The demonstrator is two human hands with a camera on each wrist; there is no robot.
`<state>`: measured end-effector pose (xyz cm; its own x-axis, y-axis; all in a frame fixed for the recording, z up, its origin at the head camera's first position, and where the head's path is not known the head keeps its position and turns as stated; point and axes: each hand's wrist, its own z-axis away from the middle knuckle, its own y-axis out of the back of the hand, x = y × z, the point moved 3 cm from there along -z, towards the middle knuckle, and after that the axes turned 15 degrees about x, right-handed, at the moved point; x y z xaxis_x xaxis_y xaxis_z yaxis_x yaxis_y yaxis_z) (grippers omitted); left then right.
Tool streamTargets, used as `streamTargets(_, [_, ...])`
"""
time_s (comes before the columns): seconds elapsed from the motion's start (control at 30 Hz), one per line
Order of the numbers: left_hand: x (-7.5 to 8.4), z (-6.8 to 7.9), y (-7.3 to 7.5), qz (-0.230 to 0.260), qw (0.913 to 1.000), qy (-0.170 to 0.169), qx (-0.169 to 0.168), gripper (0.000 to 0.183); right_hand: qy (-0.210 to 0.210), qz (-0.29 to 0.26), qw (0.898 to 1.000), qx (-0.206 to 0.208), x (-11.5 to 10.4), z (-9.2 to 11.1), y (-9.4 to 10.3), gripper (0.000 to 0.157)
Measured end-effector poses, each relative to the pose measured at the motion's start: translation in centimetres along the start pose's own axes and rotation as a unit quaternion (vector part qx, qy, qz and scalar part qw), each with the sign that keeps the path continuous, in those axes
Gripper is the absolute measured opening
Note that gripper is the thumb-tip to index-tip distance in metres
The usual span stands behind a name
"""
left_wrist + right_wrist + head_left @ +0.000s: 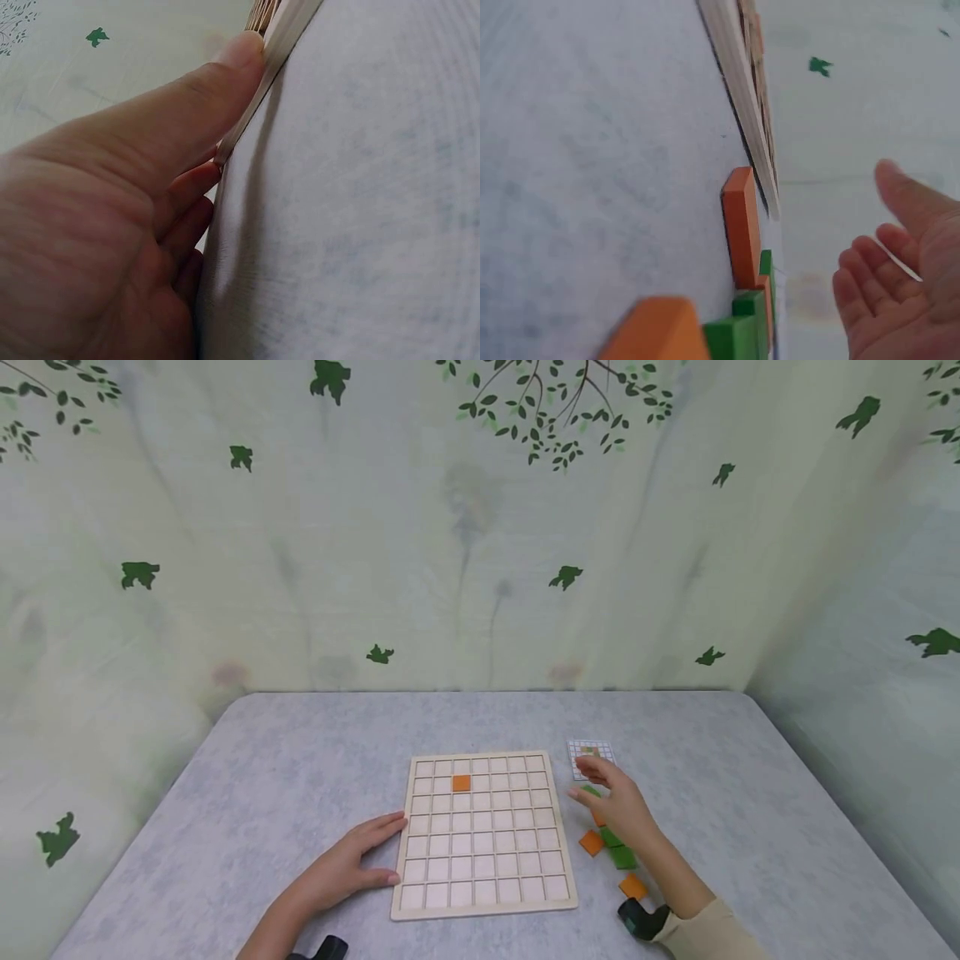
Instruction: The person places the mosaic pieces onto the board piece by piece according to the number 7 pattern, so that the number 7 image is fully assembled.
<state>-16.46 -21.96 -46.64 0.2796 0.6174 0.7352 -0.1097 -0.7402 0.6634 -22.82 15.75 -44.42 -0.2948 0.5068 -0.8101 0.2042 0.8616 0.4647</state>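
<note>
A pale wooden board (567, 860) with rounded corners lies flat on a mottled grey desk (315, 760), its face divided by thin strips into square cells. One orange tile (461, 783) sits in the third column from the left, second row from the far edge. The left hand (348, 860) rests at the board's left edge, thumb and fingers spread apart. The right hand (618, 806) hovers over loose tiles, thumb held away from gently bent fingers, gripping nothing. Below it, green tiles (622, 857) and orange tiles (633, 886) trail down beside the board; the right wrist view shows them as smooth, thick, straight-sided slabs. A small gridded card (585, 748) lies beyond, partly hidden by that hand. The work seems to be at an early stage of filling cells; the next move probably calls for pinching a tile by its edges.
</note>
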Motion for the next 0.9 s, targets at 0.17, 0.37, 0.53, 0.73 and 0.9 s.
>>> streamTargets(0.17, [0.0,0.0,0.0,0.001,1.0000,-0.003,0.000,0.078,-0.029,0.037,0.999,0.007,1.8,0.3,0.3,0.050])
streamTargets(0.37, [0.0,0.0,-0.1,0.004,1.0000,-0.002,0.001,0.078,-0.045,0.117,0.992,0.017,3.0,0.6,0.4,0.040])
streamTargets(0.53, [0.0,0.1,-0.2,0.007,1.0000,-0.003,0.001,0.078,-0.045,0.145,0.988,0.017,3.0,0.6,0.3,0.027])
streamTargets(0.73, [0.0,0.2,-0.2,0.009,0.9999,-0.005,0.002,0.078,-0.047,0.121,0.991,0.023,2.2,0.4,0.2,0.028])
streamTargets(0.9, [-0.1,0.2,-0.3,0.009,1.0000,-0.001,0.003,0.078,0.004,0.062,0.998,0.022,-0.5,-0.4,0.0,0.026])
